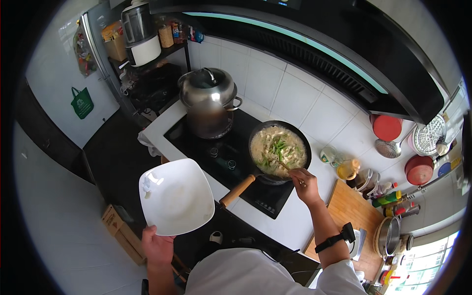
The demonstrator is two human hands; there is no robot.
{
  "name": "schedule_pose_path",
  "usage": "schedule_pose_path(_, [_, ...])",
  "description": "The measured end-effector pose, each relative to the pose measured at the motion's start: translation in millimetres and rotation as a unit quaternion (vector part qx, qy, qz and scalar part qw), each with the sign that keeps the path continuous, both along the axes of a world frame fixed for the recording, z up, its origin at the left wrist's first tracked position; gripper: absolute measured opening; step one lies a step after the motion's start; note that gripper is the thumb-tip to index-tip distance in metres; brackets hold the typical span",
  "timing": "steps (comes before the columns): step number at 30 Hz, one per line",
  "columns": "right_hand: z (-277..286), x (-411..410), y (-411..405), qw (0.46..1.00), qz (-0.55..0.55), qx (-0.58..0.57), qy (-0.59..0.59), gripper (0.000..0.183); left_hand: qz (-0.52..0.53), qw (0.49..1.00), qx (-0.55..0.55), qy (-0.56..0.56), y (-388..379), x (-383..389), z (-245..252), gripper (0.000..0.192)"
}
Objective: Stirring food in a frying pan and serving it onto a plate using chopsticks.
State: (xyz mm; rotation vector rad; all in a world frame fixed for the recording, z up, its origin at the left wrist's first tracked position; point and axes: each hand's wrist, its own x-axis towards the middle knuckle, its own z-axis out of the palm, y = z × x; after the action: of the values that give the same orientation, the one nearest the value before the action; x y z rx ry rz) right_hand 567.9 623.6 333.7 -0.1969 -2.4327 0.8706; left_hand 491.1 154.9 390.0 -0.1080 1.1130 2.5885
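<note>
My left hand (pixel 159 245) grips the near edge of a square white bowl (pixel 180 202), held off the left front of the cooktop. The bowl holds no food, though a faint floral mark and a smear show inside. With my right hand (pixel 305 185) I hold wooden chopsticks (pixel 284 165), whose tips reach into a frying pan (pixel 309 147). Pale food in bubbling broth, topped with green strips (pixel 279 145), fills the pan. Its wooden handle (pixel 238 191) points towards me, untouched.
A lidded steel pot (pixel 210 88) stands on the back left of the black cooktop (pixel 243 206). Right of it lie a wooden cutting board (pixel 341 201), an oil jug (pixel 347 169) and several bottles. The range hood (pixel 332 48) overhangs the wall side.
</note>
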Motion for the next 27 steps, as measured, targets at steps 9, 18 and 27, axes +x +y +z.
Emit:
schedule_pose_path(9, [35.9,-28.9,19.3,0.998,-0.011,0.033,0.044,0.016,0.001,1.0,-0.002,0.017,-1.1,8.5,3.9,0.053])
schedule_pose_path(18, [40.6,-42.8,70.5,0.982,-0.079,-0.153,0.082,0.012,0.013,1.0,-0.01,0.003,7.0,10.9,6.6,0.054])
schedule_pose_path(27, [5.9,-41.4,78.7,0.948,-0.122,-0.295,0.002,0.02,0.011,1.0,-0.02,0.011,4.1,13.6,3.2,0.054])
